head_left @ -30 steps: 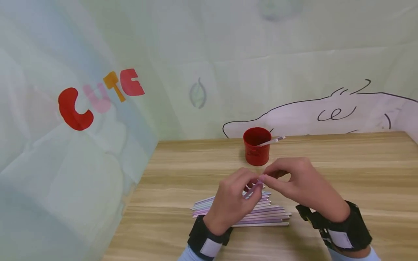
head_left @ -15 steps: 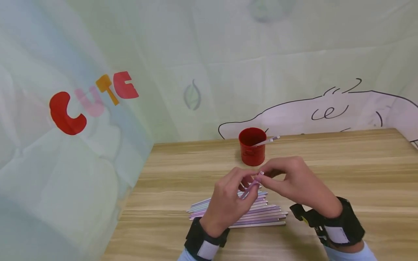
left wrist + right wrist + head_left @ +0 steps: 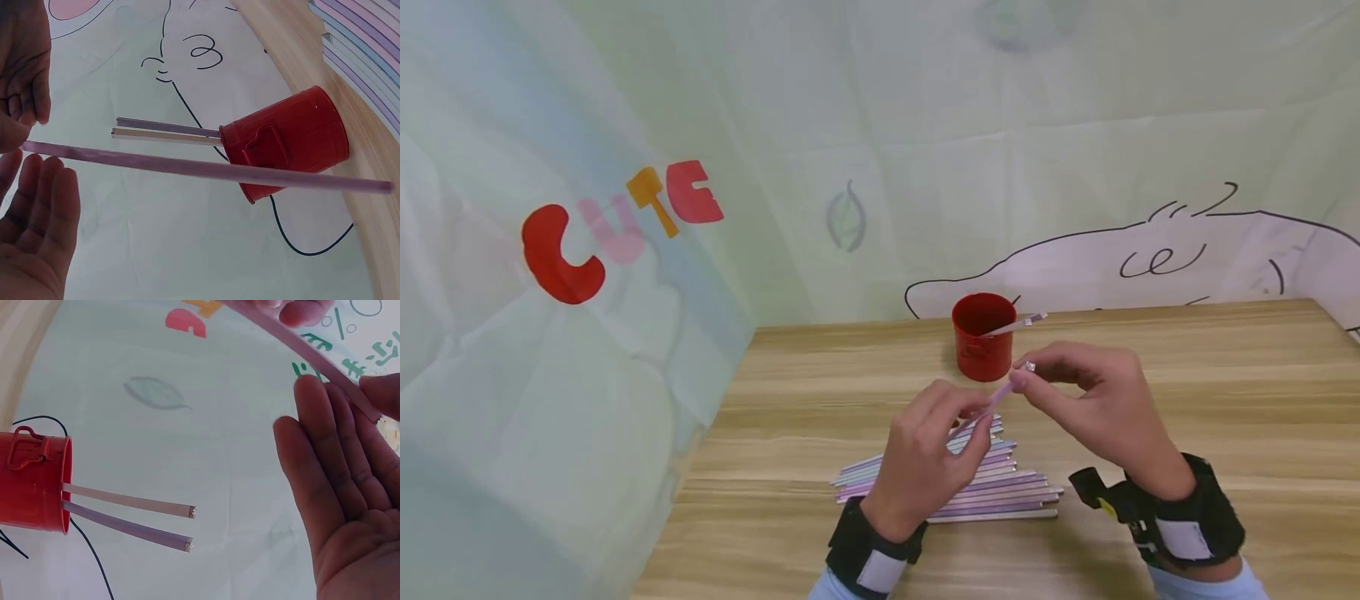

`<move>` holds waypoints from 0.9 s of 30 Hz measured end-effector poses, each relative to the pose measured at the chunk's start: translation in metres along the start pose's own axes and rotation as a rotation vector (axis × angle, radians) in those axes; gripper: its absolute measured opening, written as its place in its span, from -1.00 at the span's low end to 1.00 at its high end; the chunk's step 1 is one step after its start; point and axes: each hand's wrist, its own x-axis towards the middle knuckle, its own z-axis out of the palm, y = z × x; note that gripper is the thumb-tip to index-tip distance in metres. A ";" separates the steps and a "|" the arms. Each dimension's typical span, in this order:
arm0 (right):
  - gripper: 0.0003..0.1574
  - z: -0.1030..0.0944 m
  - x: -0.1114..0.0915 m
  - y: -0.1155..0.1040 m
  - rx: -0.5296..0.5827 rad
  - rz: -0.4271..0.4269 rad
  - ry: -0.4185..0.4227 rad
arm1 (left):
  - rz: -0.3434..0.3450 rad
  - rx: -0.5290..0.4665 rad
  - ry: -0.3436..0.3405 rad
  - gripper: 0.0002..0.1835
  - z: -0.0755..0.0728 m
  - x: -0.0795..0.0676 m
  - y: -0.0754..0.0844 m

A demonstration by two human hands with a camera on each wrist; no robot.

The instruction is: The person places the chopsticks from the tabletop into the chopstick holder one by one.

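Observation:
A slim pinkish-purple stick [image 3: 1002, 393] with a silvery tip slants between the two hands. My left hand [image 3: 919, 467] pinches it between thumb and fingers along its length. Near the silvery end, my right hand [image 3: 1108, 408] pinches it with thumb and index finger. In the left wrist view the stick [image 3: 187, 167] has a long free stretch past the left hand [image 3: 37, 231]. Below the left hand, several pastel sticks [image 3: 1000, 493] lie side by side on the table.
A small red bucket [image 3: 983, 358] stands just beyond the hands. Two sticks, one lilac [image 3: 131, 526] and one pale [image 3: 131, 500], lean out of it. The wooden table [image 3: 820, 367] meets a printed cloth backdrop [image 3: 775, 233] at the back and left.
My right hand has moved up and to the right, away from the left. More of the stick shows between them, its silvery tip further out. The left hand has barely moved.

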 end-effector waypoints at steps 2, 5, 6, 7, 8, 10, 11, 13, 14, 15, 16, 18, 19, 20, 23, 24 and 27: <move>-0.68 -0.002 0.003 -0.008 -0.019 -0.012 0.046 | 0.015 0.028 -0.006 -0.77 0.001 0.000 0.000; -0.67 -0.003 0.005 -0.016 -0.036 -0.023 0.127 | 0.032 0.066 -0.044 -0.80 0.003 -0.001 0.000; -0.66 -0.004 0.005 -0.017 -0.038 -0.028 0.159 | 0.031 0.075 -0.063 -0.81 0.004 -0.001 0.000; -0.65 -0.004 0.006 -0.018 -0.039 -0.033 0.193 | 0.031 0.081 -0.080 -0.82 0.005 -0.001 0.000; -0.66 -0.004 0.006 -0.018 -0.031 -0.041 0.230 | 0.028 0.088 -0.101 -0.83 0.006 -0.002 0.000; -0.68 -0.004 0.005 -0.015 -0.031 -0.057 0.304 | 0.016 0.102 -0.150 -0.83 0.007 -0.003 0.000; -0.69 -0.004 0.005 -0.013 -0.033 -0.067 0.338 | 0.011 0.112 -0.176 -0.82 0.008 -0.004 0.000; -0.72 -0.005 0.004 -0.008 -0.032 -0.090 0.401 | 0.009 0.141 -0.228 -0.82 0.010 -0.005 0.001; -0.74 -0.005 0.004 -0.005 -0.032 -0.101 0.429 | 0.011 0.155 -0.254 -0.81 0.012 -0.005 0.001; -0.75 -0.006 0.004 -0.003 -0.035 -0.110 0.454 | 0.017 0.171 -0.279 -0.81 0.013 -0.006 0.001; -0.76 -0.006 0.004 -0.001 -0.033 -0.120 0.478 | 0.027 0.189 -0.302 -0.81 0.014 -0.007 0.001; -0.77 -0.007 0.004 0.002 -0.016 -0.144 0.523 | 0.048 0.218 -0.344 -0.82 0.016 -0.008 0.000; -0.78 -0.007 0.005 0.003 -0.005 -0.158 0.547 | 0.057 0.229 -0.366 -0.82 0.017 -0.009 0.000; -0.78 -0.007 0.005 0.003 -0.001 -0.172 0.568 | 0.062 0.236 -0.389 -0.82 0.019 -0.010 -0.001; -0.78 -0.006 0.007 0.003 0.019 -0.224 0.624 | 0.058 0.257 -0.459 -0.82 0.023 -0.012 -0.001; -0.78 -0.005 0.008 0.002 0.022 -0.242 0.640 | 0.047 0.260 -0.485 -0.82 0.024 -0.013 -0.001; -0.79 -0.003 0.010 0.002 -0.003 -0.271 0.671 | 0.002 0.269 -0.567 -0.80 0.028 -0.016 -0.001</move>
